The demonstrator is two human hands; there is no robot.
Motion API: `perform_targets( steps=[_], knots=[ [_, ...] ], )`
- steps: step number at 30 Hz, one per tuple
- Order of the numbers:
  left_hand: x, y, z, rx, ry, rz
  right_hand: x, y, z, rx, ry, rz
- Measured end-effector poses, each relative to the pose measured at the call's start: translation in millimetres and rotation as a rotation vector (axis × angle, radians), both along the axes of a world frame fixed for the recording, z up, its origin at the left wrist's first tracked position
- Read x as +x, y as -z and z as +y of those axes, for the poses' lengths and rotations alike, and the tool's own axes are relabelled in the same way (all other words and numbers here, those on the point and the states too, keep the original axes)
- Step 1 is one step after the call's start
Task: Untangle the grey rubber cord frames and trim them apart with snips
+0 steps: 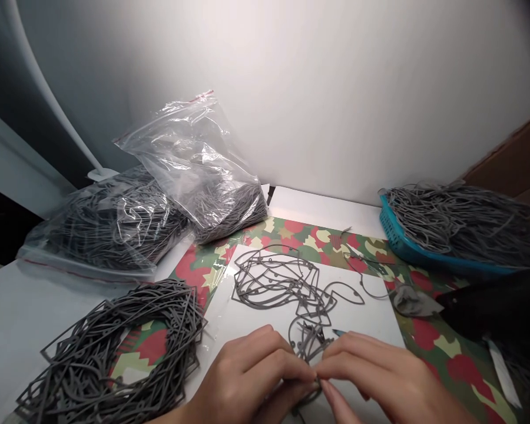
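My left hand (pixel 254 374) and my right hand (pixel 373 374) meet at the bottom centre, over a white sheet (pixel 366 321). Each is closed in a pinch, fingertips nearly touching, on a thin grey rubber-like gasket (pixel 310 397) that is mostly hidden by the fingers. Just beyond the fingertips lie short grey scraps (pixel 311 337) inside a curved grey strip. Farther up the sheet rests a loose heap of thin grey gaskets (pixel 269 285) with small round tabs. A dark pointed tip (pixel 337 333) shows beside my right fingers.
At left a thick ring of stacked grey gaskets (pixel 159 306) lies on the patterned cloth (pixel 459 359). Behind it are two clear bags (pixel 101 229) of grey strips. A blue basket (pixel 393 232) heaped with strips stands at right, near a dark object (pixel 481 303).
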State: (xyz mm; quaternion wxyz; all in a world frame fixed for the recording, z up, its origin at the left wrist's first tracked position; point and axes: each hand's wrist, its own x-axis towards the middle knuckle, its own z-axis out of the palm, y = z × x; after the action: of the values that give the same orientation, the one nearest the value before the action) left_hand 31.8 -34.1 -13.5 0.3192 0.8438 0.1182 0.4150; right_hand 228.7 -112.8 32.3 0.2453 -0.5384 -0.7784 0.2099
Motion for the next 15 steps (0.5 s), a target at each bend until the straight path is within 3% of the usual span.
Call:
perform_targets(
  steps=[10, 15],
  knots=[
    [3.6, 6.1, -0.7, -0.07, 0.002, 0.015, -4.8, 7.3, -1.3, -0.07, 0.057, -0.021],
    [1.6, 0.0, -2.6, -0.165, 0.0, 0.13, -3.0, 2.8, 3.9, -0.025, 0.067, -0.037]
  ],
)
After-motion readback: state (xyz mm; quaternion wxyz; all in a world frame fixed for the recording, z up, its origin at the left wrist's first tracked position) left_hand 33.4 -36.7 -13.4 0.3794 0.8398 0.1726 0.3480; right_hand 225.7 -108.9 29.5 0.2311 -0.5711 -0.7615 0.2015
